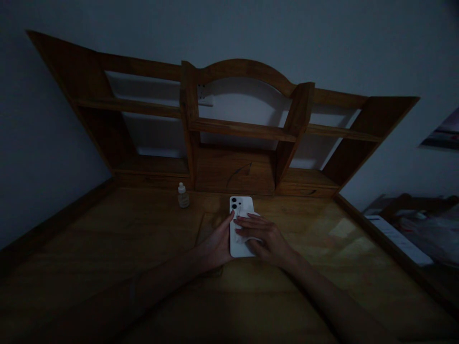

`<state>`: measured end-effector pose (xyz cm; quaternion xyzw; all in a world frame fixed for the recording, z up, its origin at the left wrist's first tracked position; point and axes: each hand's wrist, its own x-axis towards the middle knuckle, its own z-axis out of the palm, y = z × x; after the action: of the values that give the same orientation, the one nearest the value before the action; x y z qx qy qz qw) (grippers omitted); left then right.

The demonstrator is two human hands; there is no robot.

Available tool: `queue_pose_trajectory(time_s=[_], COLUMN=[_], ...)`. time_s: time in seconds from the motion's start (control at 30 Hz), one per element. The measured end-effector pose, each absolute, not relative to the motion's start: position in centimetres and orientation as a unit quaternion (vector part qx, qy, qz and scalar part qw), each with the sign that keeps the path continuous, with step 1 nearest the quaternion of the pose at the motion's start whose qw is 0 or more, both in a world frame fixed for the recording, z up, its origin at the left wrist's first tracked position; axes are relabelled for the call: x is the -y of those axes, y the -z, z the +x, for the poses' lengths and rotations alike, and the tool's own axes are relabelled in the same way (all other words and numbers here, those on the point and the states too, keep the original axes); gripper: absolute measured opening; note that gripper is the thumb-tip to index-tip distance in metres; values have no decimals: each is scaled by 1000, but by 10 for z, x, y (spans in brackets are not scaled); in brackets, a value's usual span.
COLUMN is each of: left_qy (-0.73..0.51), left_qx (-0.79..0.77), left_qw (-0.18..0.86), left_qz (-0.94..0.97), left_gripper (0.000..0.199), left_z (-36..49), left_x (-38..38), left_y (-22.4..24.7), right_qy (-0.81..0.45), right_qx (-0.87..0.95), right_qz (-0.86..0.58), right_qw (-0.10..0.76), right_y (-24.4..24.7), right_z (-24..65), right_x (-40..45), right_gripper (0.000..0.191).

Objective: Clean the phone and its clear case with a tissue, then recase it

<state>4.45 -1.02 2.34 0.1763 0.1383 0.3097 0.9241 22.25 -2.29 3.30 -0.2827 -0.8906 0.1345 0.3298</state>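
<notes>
A white smartphone [236, 249] is held upright over the wooden desk, its back with the camera lenses facing me. My left hand [217, 243] grips it from the left side, with the thumb along the edge just below the lenses. Across the phone's back lies my right hand [265, 236], its fingers pressing a thin white tissue [244, 235] against the surface. The tissue is partly hidden under those fingers. Beyond my left hand, a small clear dropper bottle [183, 198] with a white top stands on the desk.
A wooden shelf unit [242, 128] rises along the desk's back edge, against the wall. Under my left forearm is a flat rectangular outline [215, 273] on the desk. At the right, past the desk's rim, lie a white box [398, 239] and plastic bags [435, 234]. The light is dim.
</notes>
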Motion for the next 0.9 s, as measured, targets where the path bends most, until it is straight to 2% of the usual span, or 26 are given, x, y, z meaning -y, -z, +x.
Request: queue_pose_trajectory(time_s=[0.33, 0.67, 0.9], left_qy=[-307, -303, -284], left_qx=[-182, -158, -171], left_qw=[917, 912, 922], left_qz=[178, 225, 200], left_gripper=[49, 49, 50], left_z=[43, 43, 37], left_x=[11, 14, 11], left_y=[-22, -28, -24], right_qy=[-312, -449, -380], right_qx=[840, 782, 808], right_qz=[-242, -233, -276], right_qw=[371, 364, 356], right_y=[-34, -41, -37], right_z=[214, 215, 218], right_x=[30, 33, 36], right_gripper=[22, 42, 43])
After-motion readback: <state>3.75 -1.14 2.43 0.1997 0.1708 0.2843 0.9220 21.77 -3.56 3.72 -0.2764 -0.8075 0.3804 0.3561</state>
